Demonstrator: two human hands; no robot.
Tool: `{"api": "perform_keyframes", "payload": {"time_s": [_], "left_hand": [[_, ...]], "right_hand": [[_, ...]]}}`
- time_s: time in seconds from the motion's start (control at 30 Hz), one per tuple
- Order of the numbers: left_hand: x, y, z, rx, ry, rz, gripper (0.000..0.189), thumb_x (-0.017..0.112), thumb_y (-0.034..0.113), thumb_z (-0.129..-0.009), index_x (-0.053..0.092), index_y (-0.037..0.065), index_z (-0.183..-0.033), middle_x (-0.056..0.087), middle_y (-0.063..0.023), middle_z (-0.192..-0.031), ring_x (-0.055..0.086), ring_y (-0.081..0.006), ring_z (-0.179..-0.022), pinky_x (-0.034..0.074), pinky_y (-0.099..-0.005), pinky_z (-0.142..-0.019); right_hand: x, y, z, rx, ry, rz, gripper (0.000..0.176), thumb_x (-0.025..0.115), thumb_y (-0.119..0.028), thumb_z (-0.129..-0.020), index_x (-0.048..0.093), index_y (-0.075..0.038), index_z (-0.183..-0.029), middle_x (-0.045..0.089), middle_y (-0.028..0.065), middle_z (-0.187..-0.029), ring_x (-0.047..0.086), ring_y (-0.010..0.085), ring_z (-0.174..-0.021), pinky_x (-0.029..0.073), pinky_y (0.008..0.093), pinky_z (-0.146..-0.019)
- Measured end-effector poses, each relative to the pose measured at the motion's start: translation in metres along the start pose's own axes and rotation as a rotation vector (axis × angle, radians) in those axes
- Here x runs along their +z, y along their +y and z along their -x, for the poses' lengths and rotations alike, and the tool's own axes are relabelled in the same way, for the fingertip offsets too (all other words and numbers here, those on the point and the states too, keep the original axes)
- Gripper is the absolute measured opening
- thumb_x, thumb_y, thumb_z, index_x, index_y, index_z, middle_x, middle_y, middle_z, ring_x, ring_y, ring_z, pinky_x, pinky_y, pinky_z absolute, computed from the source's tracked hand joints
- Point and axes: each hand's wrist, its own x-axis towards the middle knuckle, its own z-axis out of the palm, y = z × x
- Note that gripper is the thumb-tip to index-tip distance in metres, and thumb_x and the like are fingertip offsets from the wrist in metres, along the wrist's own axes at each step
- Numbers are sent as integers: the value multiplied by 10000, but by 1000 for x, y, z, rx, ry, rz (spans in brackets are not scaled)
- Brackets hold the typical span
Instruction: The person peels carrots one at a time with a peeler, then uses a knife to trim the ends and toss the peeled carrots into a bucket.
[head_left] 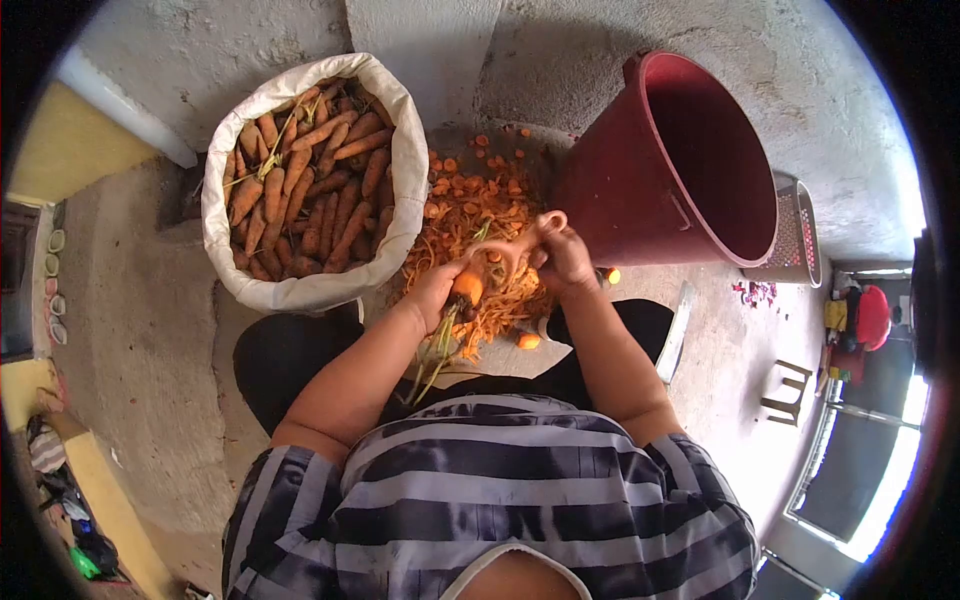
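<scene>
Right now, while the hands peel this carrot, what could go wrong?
1. The right hand works the peeler close to the left hand gripping the carrot; a slip might nick the fingers.
2. The red bucket leans tilted beside the right hand; a bump of the elbow could roll it.
3. The peelings lie heaped on the floor by the knees and may be slippery underfoot.

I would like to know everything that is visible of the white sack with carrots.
The white sack stands upright on the concrete floor, its mouth open and its top rolled down into a thick rim. It looks like woven fabric. Unpeeled orange carrots, some with green stalks, fill it nearly to the rim. Orange peelings lie beside its right side; the left hand is near but seems apart.
</scene>
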Motion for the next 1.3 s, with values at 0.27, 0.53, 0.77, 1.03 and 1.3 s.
{"api": "perform_keyframes", "payload": {"time_s": [0.27,0.53,0.77,1.03,1.3], "left_hand": [[-7,-6,-2,-33,2,-21,368,474,395,-861,510,49,-980,567,-95,-833,568,-177,-662,473,-277,-540],[-2,-7,-9,111,77,-126,375,432,417,-877,523,67,-976,570,-59,-779,556,-147,-593,464,-264,-452],[1,9,6,-83,-57,24,446,489,459,-840,497,44,-1003,560,-81,-842,578,-167,-697,503,-275,-598],[2,12,13,128,-245,-89,400,653,213,-745,491,33,-1064,547,-63,-927,568,-191,-836,502,-318,-733],[16,10,28,19,-398,87,469,555,245,-711,478,11,-1110,553,-104,-1021,564,-229,-920,488,-362,-778]], "right_hand": [[-25,4,-30,-112,138,67,151,570,-182,-843,461,-77,-840,470,40,-694,456,116,-499,399,231,-427],[-2,4,-4,98,-136,2,128,527,-180,-864,471,-66,-873,507,60,-691,470,123,-518,401,252,-426],[-50,-5,-28,-95,429,123,149,567,-142,-838,504,-11,-808,521,41,-647,477,109,-514,418,259,-471],[14,6,53,-857,224,1239,83,594,-10,-738,516,-10,-765,556,148,-747,589,251,-688,459,307,-533],[29,19,104,-787,-387,1566,257,623,-61,-681,544,-47,-925,532,168,-1040,576,317,-889,503,351,-713]]}}
